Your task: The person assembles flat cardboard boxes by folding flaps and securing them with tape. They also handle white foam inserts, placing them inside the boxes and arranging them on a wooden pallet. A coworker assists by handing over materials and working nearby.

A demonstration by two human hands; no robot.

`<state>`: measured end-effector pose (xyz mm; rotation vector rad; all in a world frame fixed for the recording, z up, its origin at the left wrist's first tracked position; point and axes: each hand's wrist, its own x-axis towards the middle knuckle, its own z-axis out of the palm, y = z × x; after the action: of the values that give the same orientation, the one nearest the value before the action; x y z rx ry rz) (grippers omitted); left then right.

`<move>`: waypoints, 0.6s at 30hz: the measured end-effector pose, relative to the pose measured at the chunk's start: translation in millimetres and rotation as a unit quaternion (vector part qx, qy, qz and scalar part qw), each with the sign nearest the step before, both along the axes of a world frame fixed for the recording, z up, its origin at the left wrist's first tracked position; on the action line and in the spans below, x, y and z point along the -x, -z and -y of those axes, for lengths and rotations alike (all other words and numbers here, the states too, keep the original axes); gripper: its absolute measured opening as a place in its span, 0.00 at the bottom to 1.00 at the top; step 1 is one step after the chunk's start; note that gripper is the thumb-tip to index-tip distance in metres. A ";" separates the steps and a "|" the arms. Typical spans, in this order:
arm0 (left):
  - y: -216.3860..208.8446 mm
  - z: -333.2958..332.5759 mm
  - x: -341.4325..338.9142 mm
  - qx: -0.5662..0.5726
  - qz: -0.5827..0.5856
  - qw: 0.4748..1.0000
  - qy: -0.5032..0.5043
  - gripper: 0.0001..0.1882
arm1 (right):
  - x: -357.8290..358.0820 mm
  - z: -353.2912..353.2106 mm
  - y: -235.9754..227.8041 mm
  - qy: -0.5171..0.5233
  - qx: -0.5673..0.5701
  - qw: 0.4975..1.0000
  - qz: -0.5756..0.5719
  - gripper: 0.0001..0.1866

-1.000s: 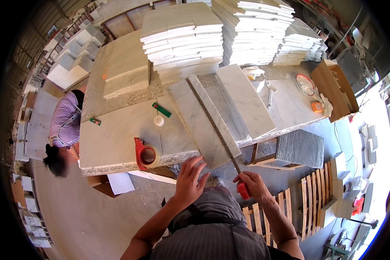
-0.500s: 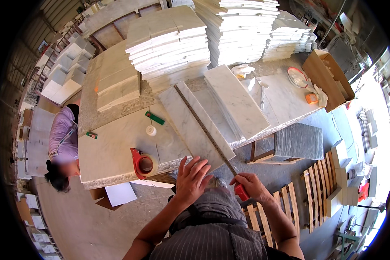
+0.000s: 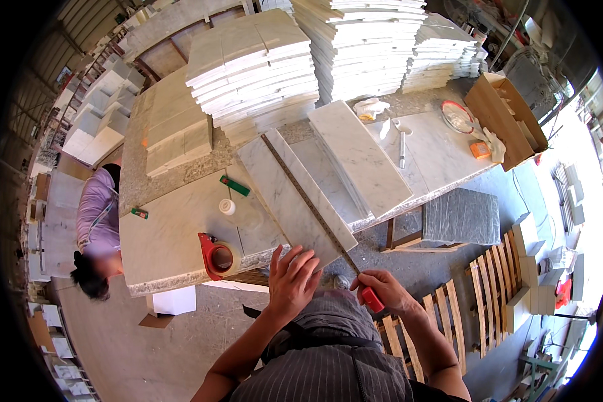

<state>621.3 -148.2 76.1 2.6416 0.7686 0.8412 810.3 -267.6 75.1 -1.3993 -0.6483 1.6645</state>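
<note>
A grey-veined white marble slab (image 3: 281, 201) lies at an angle on the bench in front of me. The extended blade of a red tape measure (image 3: 373, 299) runs lengthwise over it, from the far end to past the near edge. My right hand (image 3: 392, 292) is closed around the tape measure's case just off that near edge. My left hand (image 3: 292, 285) rests its fingertips at the slab's near left corner, fingers slightly bent and apart, holding nothing. Beside this slab, to the right, lies another marble slab (image 3: 362, 157), apparently on top of more pieces.
Tall stacks of marble slabs (image 3: 251, 67) stand behind. On the bench are a red tape dispenser (image 3: 211, 258), a white round container (image 3: 227, 206), a green box (image 3: 234, 185) and a cardboard box (image 3: 496, 124). A person (image 3: 97, 221) bends at the left; wooden pallets (image 3: 494, 295) lie at right.
The view has shifted slightly, moving the bench a little leftward. My left hand's fingers have drawn a bit closer together at the slab's edge; the right hand keeps the tape measure.
</note>
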 end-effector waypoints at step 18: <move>-4.5 9.0 0.0 -0.006 0.004 0.999 -0.046 0.16 | -37.8 -19.7 -41.8 -0.090 -0.072 0.993 0.023 0.19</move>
<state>621.3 -157.2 80.6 2.6292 0.8906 0.8823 848.2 -247.9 116.9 -1.3106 -0.9250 1.6915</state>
